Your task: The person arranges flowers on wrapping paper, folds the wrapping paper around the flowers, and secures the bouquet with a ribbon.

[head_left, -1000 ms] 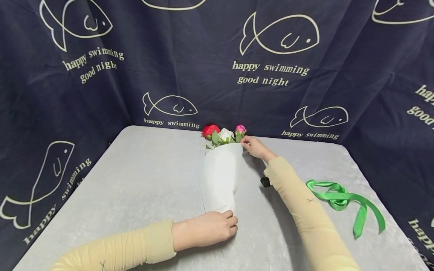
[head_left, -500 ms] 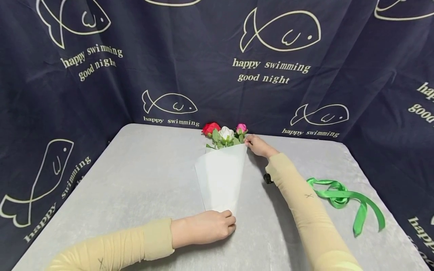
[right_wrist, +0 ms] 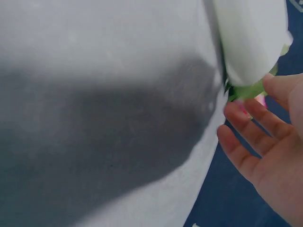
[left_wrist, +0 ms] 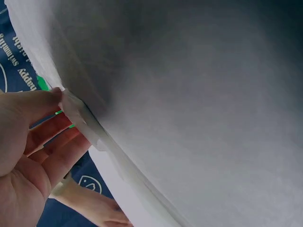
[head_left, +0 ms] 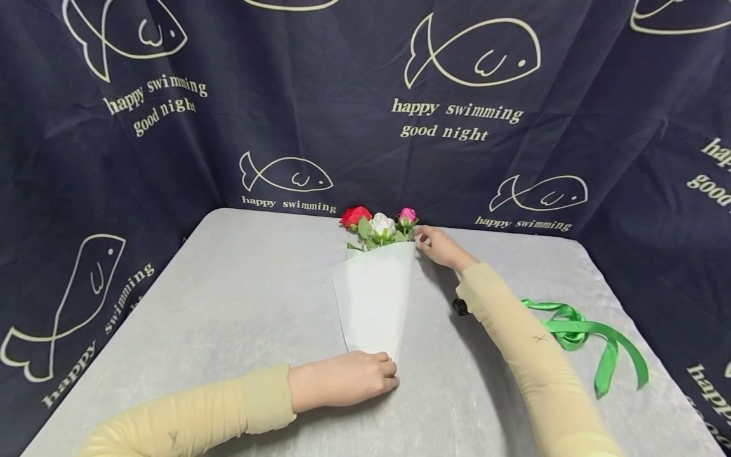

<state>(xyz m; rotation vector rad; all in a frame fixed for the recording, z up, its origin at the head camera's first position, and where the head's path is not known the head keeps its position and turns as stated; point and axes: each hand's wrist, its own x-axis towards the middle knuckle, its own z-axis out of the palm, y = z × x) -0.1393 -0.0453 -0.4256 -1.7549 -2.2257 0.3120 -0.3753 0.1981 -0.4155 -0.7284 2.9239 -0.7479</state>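
Observation:
In the head view a cone of white wrapping paper (head_left: pixel 377 292) lies on the table around a red rose (head_left: pixel 356 217), a white rose (head_left: pixel 382 225) and a pink rose (head_left: pixel 407 216). Blooms and leaves stick out at its far end; the stems are hidden. My left hand (head_left: pixel 351 379) pinches the narrow near end between thumb and fingers, as the left wrist view confirms on the paper (left_wrist: pixel 85 118). At the wide end's right edge is my right hand (head_left: pixel 440 246). Its fingers (right_wrist: pixel 246 127) are spread in the right wrist view, the thumb close to the paper and leaves.
A loosely looped green ribbon (head_left: pixel 577 330) lies on the grey table (head_left: pixel 257 285), right of the right sleeve. A small dark object (head_left: pixel 459 307) shows under the right wrist. Behind the table hangs a dark blue curtain (head_left: pixel 365 127) with fish prints.
The paper's right flap has swung outward to the right, then settled slightly narrower. My right hand has shifted right and loosened its pinch on the edge. The left hand keeps its hold.

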